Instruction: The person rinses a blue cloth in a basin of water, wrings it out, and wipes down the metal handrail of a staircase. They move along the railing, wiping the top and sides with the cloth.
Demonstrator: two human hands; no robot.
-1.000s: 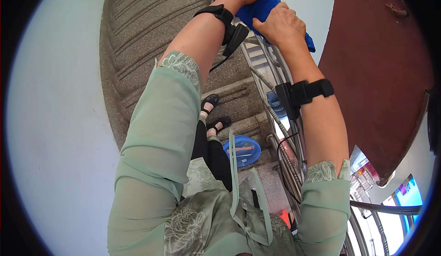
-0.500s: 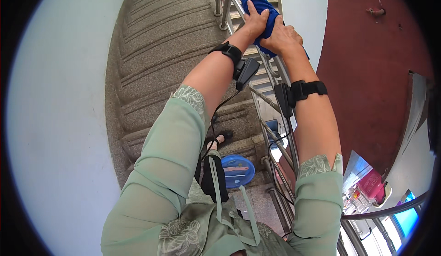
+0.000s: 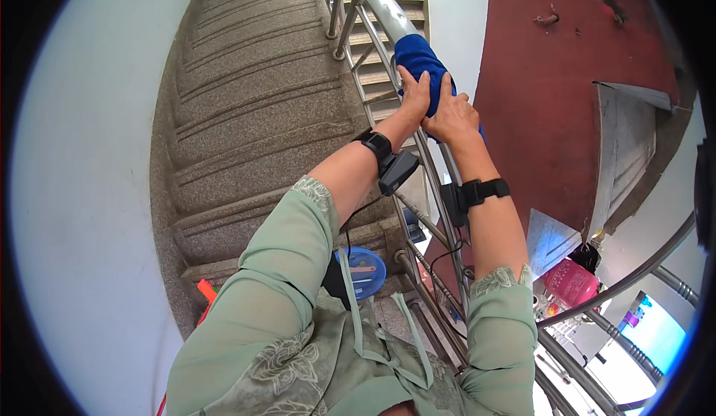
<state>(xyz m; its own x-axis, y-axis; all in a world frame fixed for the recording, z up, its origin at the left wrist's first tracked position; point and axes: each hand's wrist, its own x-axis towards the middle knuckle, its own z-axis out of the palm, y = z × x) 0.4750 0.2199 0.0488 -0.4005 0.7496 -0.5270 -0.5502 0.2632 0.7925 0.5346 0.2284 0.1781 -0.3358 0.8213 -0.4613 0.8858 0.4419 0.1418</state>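
The blue cloth (image 3: 419,56) is around the stainless-steel handrail (image 3: 380,2), beside the stone stairs (image 3: 257,80), with both hands at its near part; it looks light, soft and limp, with nothing fragile about it, and it should bend readily to the round tube; the rail itself looks smooth and rigid, so the fabric will probably slide along it easily and may bunch or twist if held at one end only; the best hold is likely across the middle, palms over the top and fingers around the sides, with the loose edges gathered in; the left hand (image 3: 415,97) holds the cloth from the left side, thumb and one finger parted in a narrow V; the right hand (image 3: 453,119) is closed over it from the right, one finger pointing up the rail and the others bent; how far the fingertips reach underneath, I cannot tell; compared with half a second ago, the hands and cloth sit lower in the view and more bare handrail shows beyond them, though the whole view has shifted too; the blue basin (image 3: 381,274) now appears farther left, the shoe beside it is out of sight, and a red-orange object (image 3: 206,290) shows at lower left.
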